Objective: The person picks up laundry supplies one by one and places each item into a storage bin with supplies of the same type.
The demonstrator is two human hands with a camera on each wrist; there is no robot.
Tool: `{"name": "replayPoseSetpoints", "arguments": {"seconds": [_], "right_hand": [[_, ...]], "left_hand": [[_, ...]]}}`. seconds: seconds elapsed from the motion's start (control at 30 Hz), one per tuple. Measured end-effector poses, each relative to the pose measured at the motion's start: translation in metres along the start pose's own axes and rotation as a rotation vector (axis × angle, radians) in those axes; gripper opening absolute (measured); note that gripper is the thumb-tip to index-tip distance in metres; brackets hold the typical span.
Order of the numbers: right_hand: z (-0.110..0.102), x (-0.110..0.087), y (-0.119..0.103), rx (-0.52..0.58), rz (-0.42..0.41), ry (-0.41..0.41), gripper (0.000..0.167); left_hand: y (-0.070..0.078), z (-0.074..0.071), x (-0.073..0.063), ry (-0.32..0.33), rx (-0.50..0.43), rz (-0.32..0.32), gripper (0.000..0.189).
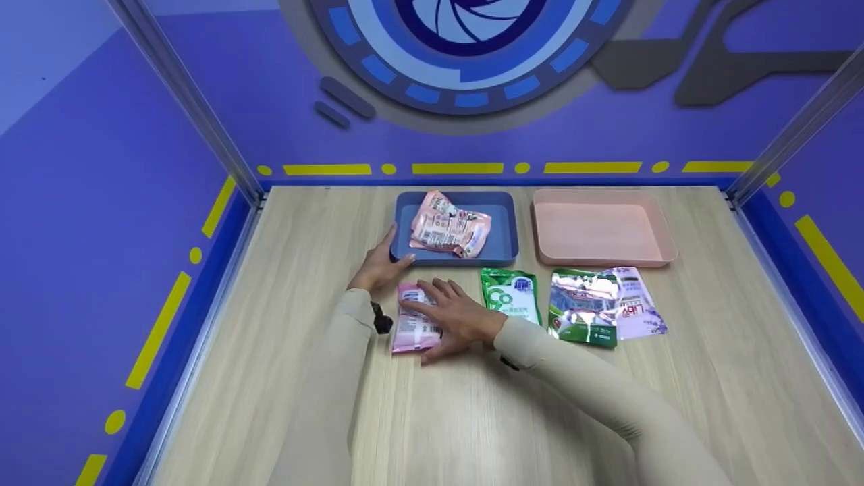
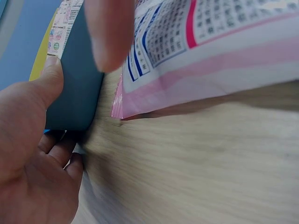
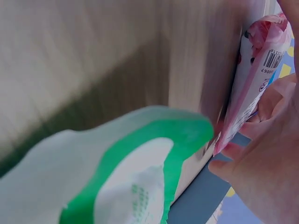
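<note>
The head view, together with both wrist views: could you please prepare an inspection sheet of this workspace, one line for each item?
Surface: light wood-look table.
Job's things: blue tray with a pink pouch lying in it; pink packet on the table in front.
Clutter: pink tray, green-and-white packet, and shiny green packet overlapping a lilac packet; none is held.
Left hand: grips the blue tray's near left corner.
Right hand: on the pink packet; whether it grips cannot be told.
Cables: nothing seen.
Surroundings: purple-blue walls with yellow marks; metal posts at the corners.
</note>
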State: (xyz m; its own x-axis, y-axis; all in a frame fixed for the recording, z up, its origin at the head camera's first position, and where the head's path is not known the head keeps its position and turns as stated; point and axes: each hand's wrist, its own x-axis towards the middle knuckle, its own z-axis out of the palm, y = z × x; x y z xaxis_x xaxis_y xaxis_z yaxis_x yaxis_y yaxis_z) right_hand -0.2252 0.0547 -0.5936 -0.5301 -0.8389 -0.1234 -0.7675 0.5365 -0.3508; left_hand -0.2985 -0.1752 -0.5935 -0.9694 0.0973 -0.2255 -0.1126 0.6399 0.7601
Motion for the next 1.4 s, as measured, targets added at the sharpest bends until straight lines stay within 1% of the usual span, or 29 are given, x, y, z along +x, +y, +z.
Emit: {"name": "replayPoseSetpoints", "arguments": {"seconds": [0.2, 0.33, 0.6, 0.77, 0.97, 1.1, 1.4], "right_hand": [[0.0012, 0.0002, 0.0002, -0.006, 0.006, -0.007, 0.113], [0.0007, -0.0003, 0.0002, 0.007, 0.007, -0.002, 0.111], [-0.0001, 0.0003, 0.0013, -0.033, -0.01, 0.018, 0.107], [-0.0003, 0.0007, 0.001, -0.03, -0.009, 0.02, 0.106], [-0.0003, 0.0001, 0.0003, -0.014, 0.018, 0.011, 0.103], [-0.0015, 0.0002, -0.0007, -0.006, 0.028, 0.01, 0.102], [-0.0017, 0.0029, -0.0011, -0.015, 0.022, 0.027, 0.098]], "left_hand": [[-0.0007, 0.0009, 0.0014, -0.002, -0.016, -0.035, 0.088], [-0.0002, 0.0012, 0.0016, 0.001, -0.01, -0.032, 0.088], [0.0005, 0.0009, 0.0024, 0.01, 0.012, -0.002, 0.09], [-0.0003, 0.0017, 0.0028, 0.009, 0.007, -0.013, 0.089], [0.0002, 0.0022, 0.0017, 0.01, -0.006, -0.006, 0.089], [0.0007, 0.0017, 0.0005, 0.01, -0.005, -0.016, 0.088], [0.0004, 0.0008, -0.0001, 0.005, -0.01, -0.014, 0.089]]}}
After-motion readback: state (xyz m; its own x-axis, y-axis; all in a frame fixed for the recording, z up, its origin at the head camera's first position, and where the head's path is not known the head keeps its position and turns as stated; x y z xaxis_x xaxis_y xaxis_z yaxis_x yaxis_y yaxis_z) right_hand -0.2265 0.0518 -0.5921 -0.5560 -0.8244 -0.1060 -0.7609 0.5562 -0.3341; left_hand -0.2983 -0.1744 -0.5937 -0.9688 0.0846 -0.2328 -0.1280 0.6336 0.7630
